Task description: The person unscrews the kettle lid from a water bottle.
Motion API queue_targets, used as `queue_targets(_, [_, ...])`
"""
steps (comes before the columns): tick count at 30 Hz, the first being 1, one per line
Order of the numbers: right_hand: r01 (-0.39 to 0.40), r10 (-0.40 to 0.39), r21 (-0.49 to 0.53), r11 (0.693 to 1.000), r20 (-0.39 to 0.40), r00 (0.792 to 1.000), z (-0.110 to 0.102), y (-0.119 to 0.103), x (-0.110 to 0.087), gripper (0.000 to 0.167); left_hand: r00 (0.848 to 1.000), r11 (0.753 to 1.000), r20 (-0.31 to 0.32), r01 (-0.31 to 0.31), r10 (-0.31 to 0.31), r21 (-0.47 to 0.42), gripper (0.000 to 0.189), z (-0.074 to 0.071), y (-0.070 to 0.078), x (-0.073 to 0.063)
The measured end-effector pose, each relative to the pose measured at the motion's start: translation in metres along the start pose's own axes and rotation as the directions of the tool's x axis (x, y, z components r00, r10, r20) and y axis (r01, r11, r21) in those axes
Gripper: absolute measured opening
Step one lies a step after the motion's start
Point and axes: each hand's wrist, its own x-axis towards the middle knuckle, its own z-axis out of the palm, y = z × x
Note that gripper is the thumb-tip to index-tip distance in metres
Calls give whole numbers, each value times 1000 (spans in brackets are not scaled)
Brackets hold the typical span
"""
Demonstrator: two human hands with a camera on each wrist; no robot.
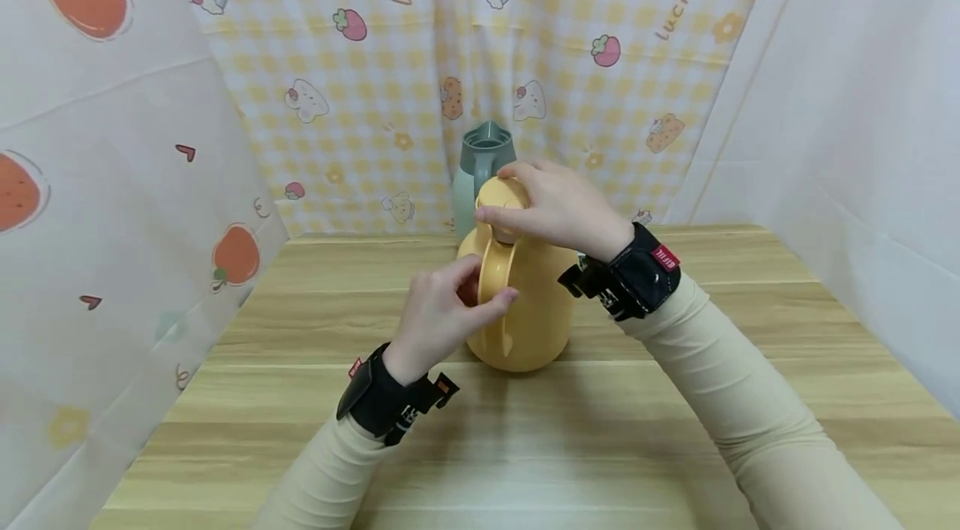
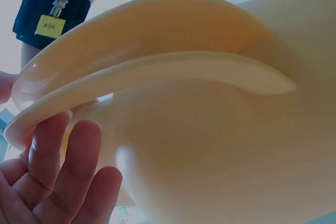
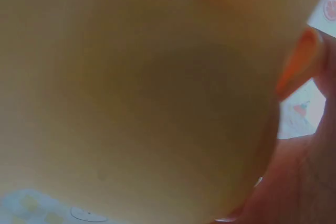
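Note:
A yellow thermos jug (image 1: 542,309) stands on the table, its handle (image 1: 494,273) facing me. My left hand (image 1: 442,315) pinches the upper part of that handle between thumb and fingers; in the left wrist view, fingers of the left hand (image 2: 58,177) curl up under it. On top, my right hand (image 1: 564,209) grips the round yellow lid (image 1: 501,195), thumb at the near side and fingers over the far side. The jug's body (image 3: 142,93) fills most of the right wrist view, with part of the right hand (image 3: 302,177) at the right edge.
A green jug (image 1: 464,201) with an uncovered top stands right behind the yellow one, partly hidden by it. The wood-grain table (image 1: 337,288) runs back to a patterned curtain (image 1: 360,122), and white cloth hangs on both sides.

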Motion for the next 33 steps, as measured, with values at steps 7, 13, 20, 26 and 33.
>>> queue_targets(7, [92,-132,239,967,157,979,-10,23,4,63,1000,1000,6,-12,12,26,26,-2,-1,3])
queue_targets(13, [128,-278,425,896,313,908,-20,52,8,60,1000,1000,7,-6,6,22,23,-3,-3,4])
queue_targets(20, [145,-248,334,931,290,924,-21,45,8,65,1000,1000,3,-6,6,-4,24,-3,-4,3])
queue_targets(26, [123,-149,140,983,197,969,-17,24,10,83,1000,1000,-2,-5,5,-20,25,-3,-5,2])
queue_targets(33, [112,-132,147,983,130,983,-14,21,17,79,1000,999,3,7,-7,-38,27,-2,-5,2])
